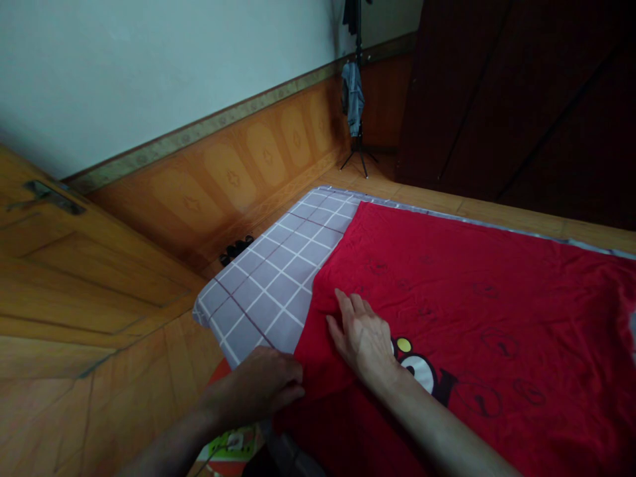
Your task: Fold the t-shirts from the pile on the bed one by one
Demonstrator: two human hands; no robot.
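Note:
A large red cloth (477, 278) with a cartoon eye print and faint dark drawings lies spread over a grey-and-white checked bed sheet (283, 258). I cannot tell whether it is a garment or a cover. At its near left edge my left hand (268, 381) has closed, thumb and fingers pinching the red fabric. My right hand (362, 331) rests palm down on the cloth, fingers stretched and slightly apart, just left of the printed eye. The cloth shows small wrinkles, more of them toward the right side.
A wooden door (84, 265) stands at left. Dark shoes (236, 250) lie on the floor by the wall. Behind the bed are a coat stand (358, 99) with clothes and a dark wardrobe (521, 99). A green power strip (231, 445) sits below my left arm.

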